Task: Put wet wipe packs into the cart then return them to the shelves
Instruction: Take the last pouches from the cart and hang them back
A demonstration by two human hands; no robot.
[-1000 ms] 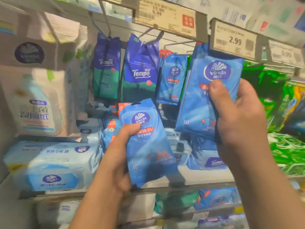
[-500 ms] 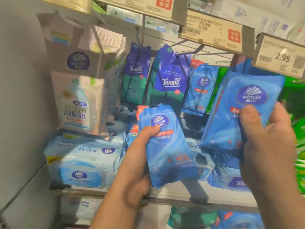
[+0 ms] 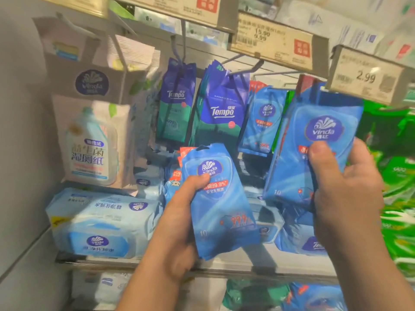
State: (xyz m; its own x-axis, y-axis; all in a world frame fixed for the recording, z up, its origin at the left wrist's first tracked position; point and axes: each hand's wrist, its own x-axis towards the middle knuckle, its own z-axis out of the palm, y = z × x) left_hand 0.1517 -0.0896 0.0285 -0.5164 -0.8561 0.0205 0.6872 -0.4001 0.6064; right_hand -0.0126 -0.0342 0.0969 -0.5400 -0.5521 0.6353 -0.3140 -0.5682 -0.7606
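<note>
My left hand [image 3: 177,230] grips a small blue Vinda wet wipe pack [image 3: 219,205] by its left edge, thumb on the front, held upright in front of the shelf. My right hand [image 3: 343,194] holds a second, larger-looking blue Vinda pack [image 3: 301,153] up at the right, just below a 2.99 price tag [image 3: 366,77]. More of the same blue packs [image 3: 262,122] hang on a peg behind and between my hands. The cart is out of view.
Purple-green Tempo packs [image 3: 221,111] hang on pegs at centre. A white Vinda box [image 3: 92,135] stands at left above large pale-blue wipe packs [image 3: 101,223] on the shelf [image 3: 224,265]. Green packages [image 3: 399,176] fill the right. A grey wall [image 3: 20,131] borders the left.
The view has shifted left, so the shelf contents slid rightwards in the frame. Both hands keep hold of their packs; the right one now sits under the 2.99 tag.
</note>
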